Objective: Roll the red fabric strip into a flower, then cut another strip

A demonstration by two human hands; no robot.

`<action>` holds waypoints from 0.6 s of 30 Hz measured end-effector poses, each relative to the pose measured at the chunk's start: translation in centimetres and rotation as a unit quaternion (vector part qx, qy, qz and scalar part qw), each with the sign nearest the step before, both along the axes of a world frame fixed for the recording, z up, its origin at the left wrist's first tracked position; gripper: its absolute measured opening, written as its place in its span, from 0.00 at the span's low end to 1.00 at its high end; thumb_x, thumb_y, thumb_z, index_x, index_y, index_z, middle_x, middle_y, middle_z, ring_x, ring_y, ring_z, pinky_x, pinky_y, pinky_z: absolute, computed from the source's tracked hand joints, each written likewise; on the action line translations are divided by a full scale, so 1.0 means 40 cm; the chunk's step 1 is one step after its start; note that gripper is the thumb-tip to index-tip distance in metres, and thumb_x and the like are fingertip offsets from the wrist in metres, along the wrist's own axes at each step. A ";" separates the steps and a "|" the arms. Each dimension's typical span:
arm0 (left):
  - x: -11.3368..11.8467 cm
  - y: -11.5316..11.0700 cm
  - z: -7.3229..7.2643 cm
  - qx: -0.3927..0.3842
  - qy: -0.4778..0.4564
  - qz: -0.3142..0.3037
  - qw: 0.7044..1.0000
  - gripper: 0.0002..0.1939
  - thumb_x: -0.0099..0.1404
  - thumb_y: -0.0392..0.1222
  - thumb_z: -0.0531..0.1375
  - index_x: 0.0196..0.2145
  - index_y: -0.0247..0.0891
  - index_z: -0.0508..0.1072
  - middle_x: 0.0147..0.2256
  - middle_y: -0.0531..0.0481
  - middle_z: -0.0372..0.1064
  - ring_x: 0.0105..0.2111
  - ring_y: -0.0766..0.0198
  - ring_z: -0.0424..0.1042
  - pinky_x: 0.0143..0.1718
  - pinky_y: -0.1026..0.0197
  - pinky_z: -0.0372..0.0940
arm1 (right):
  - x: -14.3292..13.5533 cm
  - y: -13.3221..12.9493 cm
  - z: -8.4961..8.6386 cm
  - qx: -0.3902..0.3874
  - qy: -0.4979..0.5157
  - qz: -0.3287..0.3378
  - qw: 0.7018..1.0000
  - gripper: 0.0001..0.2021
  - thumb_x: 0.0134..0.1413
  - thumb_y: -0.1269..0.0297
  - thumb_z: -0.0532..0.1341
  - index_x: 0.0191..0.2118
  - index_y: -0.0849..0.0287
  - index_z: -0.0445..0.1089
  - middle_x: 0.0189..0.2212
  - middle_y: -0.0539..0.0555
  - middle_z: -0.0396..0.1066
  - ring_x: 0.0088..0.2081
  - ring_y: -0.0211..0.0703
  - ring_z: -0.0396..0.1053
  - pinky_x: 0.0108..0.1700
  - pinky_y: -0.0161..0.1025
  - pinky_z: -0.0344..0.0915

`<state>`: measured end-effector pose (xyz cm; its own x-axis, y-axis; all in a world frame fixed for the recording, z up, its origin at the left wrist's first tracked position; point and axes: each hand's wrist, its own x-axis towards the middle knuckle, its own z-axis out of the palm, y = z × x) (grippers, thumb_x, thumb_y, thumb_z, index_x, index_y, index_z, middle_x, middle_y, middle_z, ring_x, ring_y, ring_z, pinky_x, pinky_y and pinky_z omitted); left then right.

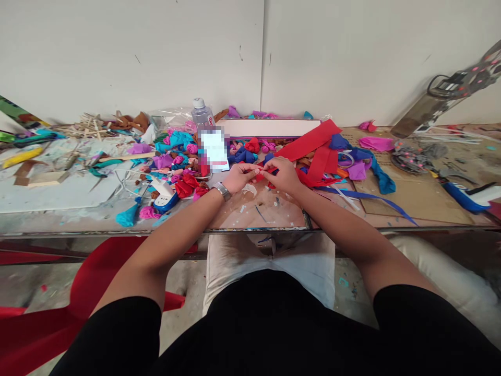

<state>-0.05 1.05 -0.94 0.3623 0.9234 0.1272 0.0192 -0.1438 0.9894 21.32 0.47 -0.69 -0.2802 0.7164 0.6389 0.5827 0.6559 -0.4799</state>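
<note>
My left hand point(239, 178), with a metal watch point(223, 191) at its wrist, and my right hand point(282, 175) meet above the near part of the table. Both pinch a small piece of red cloth point(259, 176), which the fingers partly cover. Wide red strips point(311, 142) lie just beyond and to the right of my right hand. A lit phone point(214, 151) leans beyond my left hand, its screen blurred. Crumpled cloth pieces and small rolled flowers point(188, 184) in several colours are heaped to the left.
A clear bottle point(202, 116) stands behind the phone. Power strips point(166, 199) sit on the table point(235, 222), left and far right. A dark bottle point(420, 112) leans at the back right. One blue ribbon point(376, 197) reaches the front edge. Red fabric point(97, 271) hangs below left.
</note>
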 end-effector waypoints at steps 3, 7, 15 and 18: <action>-0.001 -0.002 0.005 -0.002 0.003 -0.002 1.000 0.32 0.53 0.64 0.76 0.43 0.33 0.86 0.28 0.48 0.77 0.25 0.70 0.67 0.29 0.64 0.66 | 0.002 0.001 0.000 0.005 0.001 0.014 1.000 0.16 0.65 0.45 0.67 0.38 0.54 0.78 0.36 0.54 0.82 0.40 0.51 0.75 0.48 0.49 0.66; -0.003 0.000 0.002 0.005 0.009 -0.008 1.000 0.32 0.53 0.65 0.76 0.42 0.33 0.86 0.28 0.48 0.76 0.25 0.70 0.66 0.29 0.65 0.65 | 0.003 0.001 0.002 0.012 -0.003 0.030 0.999 0.16 0.68 0.45 0.64 0.43 0.52 0.81 0.38 0.54 0.81 0.42 0.51 0.75 0.49 0.49 0.67; -0.009 0.016 -0.018 0.024 0.031 -0.001 0.999 0.30 0.55 0.64 0.75 0.42 0.34 0.87 0.26 0.49 0.76 0.24 0.69 0.66 0.27 0.64 0.63 | 0.003 0.002 0.003 0.012 0.009 0.058 0.998 0.16 0.68 0.48 0.65 0.36 0.54 0.81 0.39 0.56 0.80 0.43 0.51 0.75 0.50 0.49 0.68; -0.009 0.019 -0.021 0.038 0.037 0.022 0.998 0.30 0.56 0.64 0.74 0.44 0.35 0.87 0.28 0.48 0.78 0.23 0.69 0.66 0.26 0.64 0.62 | 0.000 -0.001 0.007 0.012 0.018 0.061 0.998 0.15 0.68 0.49 0.64 0.38 0.54 0.80 0.41 0.58 0.79 0.47 0.53 0.75 0.53 0.50 0.69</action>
<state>-0.41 1.81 -1.79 0.3325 0.9273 0.1719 0.1001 -0.2159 0.9713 21.33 0.45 -0.39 -0.3411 0.6635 0.6659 0.4816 0.7317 -0.4824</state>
